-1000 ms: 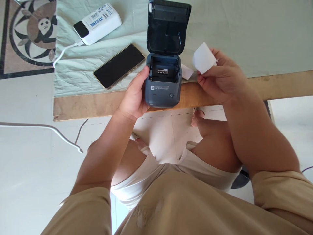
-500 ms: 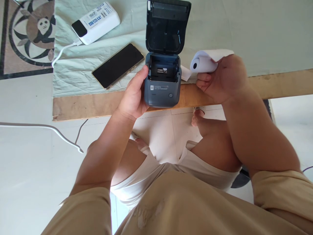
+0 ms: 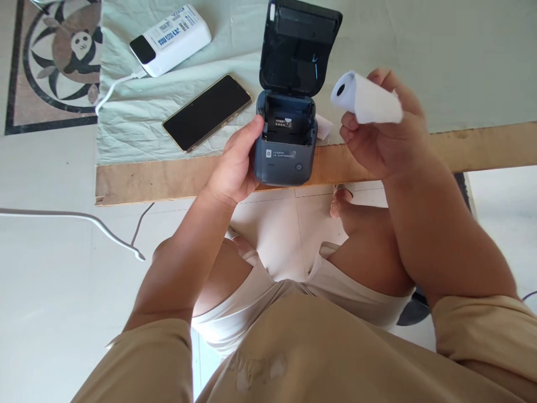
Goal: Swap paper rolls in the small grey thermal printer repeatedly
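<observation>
A dark blue-grey portable label printer is gripped along its left side by my left hand, the thumb lying on its edge. Its black lid is swung up and back, and the paper bay shows a small printed label inside and no roll. To the right of the printer, my right hand holds a white paper roll between thumb and fingers. The roll's dark core hole faces left, and a loose flap of paper wraps over its front. Roll and printer are apart.
Left of the printer a black-screened smartphone lies on the green cloth. Behind it sits a white power bank with a white cable plugged in. A white scrap of paper lies beside the printer, near the wooden table edge.
My right hand has turned the paper roll so that its loose flap now hangs down in front. The printer and my left hand appear slightly further right in view.
</observation>
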The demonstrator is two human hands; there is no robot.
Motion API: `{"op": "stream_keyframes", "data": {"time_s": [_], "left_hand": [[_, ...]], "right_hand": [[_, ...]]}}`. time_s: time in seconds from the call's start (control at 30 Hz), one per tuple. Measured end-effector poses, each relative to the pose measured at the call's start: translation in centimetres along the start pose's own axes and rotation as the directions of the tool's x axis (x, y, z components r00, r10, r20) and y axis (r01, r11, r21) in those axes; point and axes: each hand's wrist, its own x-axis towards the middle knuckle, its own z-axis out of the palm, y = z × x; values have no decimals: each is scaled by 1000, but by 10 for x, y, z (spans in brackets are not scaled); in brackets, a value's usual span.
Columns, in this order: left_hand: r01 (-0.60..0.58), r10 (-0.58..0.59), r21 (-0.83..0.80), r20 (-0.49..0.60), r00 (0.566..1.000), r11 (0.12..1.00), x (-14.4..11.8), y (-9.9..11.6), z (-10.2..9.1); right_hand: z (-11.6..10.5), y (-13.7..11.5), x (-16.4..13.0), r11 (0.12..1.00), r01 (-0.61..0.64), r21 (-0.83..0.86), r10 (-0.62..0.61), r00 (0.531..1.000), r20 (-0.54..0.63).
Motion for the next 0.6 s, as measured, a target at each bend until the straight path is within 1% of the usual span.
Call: {"op": "stream_keyframes", "data": {"time_s": [0.07,0.1,0.13,0.17,0.2,0.23,0.27,0.3,0.33,0.37,0.47,0.5,0.53,0.6], "left_hand": [[-9,9,9,9,1000,1000,0,-1,0],[-16,16,12,8,1000,1000,-1,-2,-1],[-19,19,19,1,1000,1000,-1,-2,0],[-21,21,31,-15,1000,999,-2,-2,0],[-20,22,47,-38,999,999,-3,-2,0],[-22,26,65,-62,998,998,-4,-3,0],[-25,31,82,-82,996,996,-5,-3,0],[-30,39,96,-94,995,995,-6,-2,0],[-35,46,108,-99,994,993,-6,-2,1],[-41,52,115,-100,994,992,-7,-2,1],[-38,51,117,-111,993,992,-8,-1,2],[-35,47,111,-115,992,993,-8,-1,2],[-32,44,101,-117,992,994,-8,-1,3],[-37,47,82,-119,992,996,-8,0,4]], "right_hand": [[5,1,-2,990,93,-103,-93,996,7],[8,1,-4,969,159,-187,-161,987,6],[10,1,-6,927,231,-296,-240,971,7],[12,2,-8,856,297,-423,-320,947,18],[13,3,-9,747,356,-562,-396,917,55],[14,5,-11,610,400,-684,-449,886,118],[15,6,-12,470,428,-771,-467,863,195],[15,8,-12,355,446,-822,-454,851,266],[15,10,-11,268,460,-846,-426,845,325],[15,11,-10,206,469,-859,-397,842,365],[15,14,-5,70,475,-877,-325,842,430],[15,14,-3,35,478,-878,-296,844,447],[15,13,-2,19,485,-874,-272,844,463],[15,13,-2,30,507,-862,-252,838,484]]}}
